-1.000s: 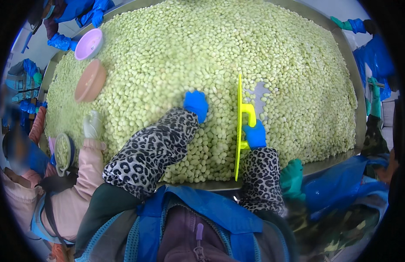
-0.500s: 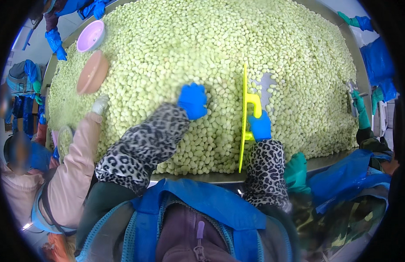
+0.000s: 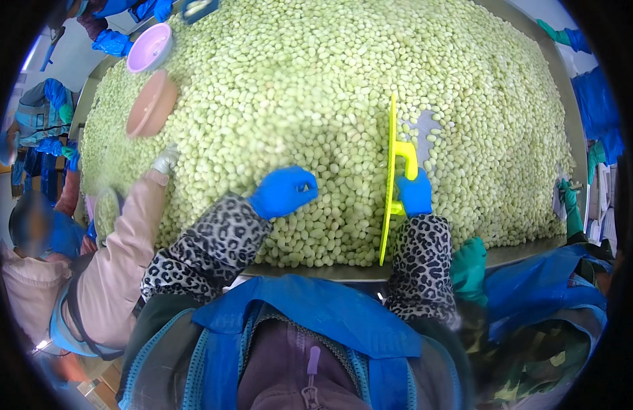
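Note:
A broad bed of small pale green oval items (image 3: 340, 61), like beans or peeled fruit, fills a metal tray (image 3: 340, 273). My left hand (image 3: 282, 193), in a blue glove, hovers at or rests on the items left of centre, its fingers curled; what they hold, if anything, cannot be made out. My right hand (image 3: 414, 191), also blue-gloved, grips the handle of a yellow flat board tool (image 3: 391, 164), which stands on edge among the items. A grey bare patch (image 3: 425, 126) of tray shows right of the board.
A purple bowl (image 3: 149, 46) and a brown bowl (image 3: 150, 104) sit at the left. A co-worker in a pink sleeve (image 3: 128, 239) reaches in beside me on the left. A green-gloved hand (image 3: 469, 266) is close at my right. More workers (image 3: 593, 109) line the tray.
My left hand has moved down and back toward me, turning sideways with fingers curling. The board and my right hand appear slightly further right as the view shifts. The pink-sleeved arm has reached farther in.

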Available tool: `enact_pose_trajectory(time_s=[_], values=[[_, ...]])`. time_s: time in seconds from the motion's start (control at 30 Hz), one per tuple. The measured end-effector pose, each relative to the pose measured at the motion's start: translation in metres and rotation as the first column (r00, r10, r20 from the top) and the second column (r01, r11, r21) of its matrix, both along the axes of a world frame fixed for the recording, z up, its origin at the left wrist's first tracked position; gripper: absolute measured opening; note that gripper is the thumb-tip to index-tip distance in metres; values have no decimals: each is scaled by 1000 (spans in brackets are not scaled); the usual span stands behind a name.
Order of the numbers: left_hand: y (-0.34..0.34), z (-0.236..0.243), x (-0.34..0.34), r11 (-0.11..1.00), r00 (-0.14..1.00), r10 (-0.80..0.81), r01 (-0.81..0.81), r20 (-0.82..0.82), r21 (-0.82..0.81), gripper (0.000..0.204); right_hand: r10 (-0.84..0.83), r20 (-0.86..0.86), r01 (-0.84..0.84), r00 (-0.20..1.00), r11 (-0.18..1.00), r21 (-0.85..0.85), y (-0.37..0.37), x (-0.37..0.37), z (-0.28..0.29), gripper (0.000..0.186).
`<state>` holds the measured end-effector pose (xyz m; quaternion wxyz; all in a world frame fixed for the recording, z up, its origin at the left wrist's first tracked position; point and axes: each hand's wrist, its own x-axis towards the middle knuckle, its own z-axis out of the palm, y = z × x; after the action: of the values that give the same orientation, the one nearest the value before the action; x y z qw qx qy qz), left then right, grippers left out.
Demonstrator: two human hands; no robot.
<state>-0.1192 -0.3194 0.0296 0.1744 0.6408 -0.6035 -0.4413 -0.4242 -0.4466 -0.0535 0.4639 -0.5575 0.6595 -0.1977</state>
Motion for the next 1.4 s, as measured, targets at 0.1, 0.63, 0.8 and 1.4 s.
enact_pose_trajectory(time_s=[0.1,0.63,0.8,1.4], values=[[2,-13,-16,945,824,-295,325,483,22,30,25,-11,-25,1000,999,-30,-2,-2,-5,34],[-15,9,8,914,870,285,-120,-402,388,32,18,-71,-15,997,999,48,-4,2,9,40],[-40,23,-4,847,389,519,-112,-762,520,30,19,-85,-19,996,1000,-4,-2,-4,0,39],[-121,-84,-49,997,897,-60,32,438,72,21,21,-40,-24,999,997,-76,-2,0,-8,32]])
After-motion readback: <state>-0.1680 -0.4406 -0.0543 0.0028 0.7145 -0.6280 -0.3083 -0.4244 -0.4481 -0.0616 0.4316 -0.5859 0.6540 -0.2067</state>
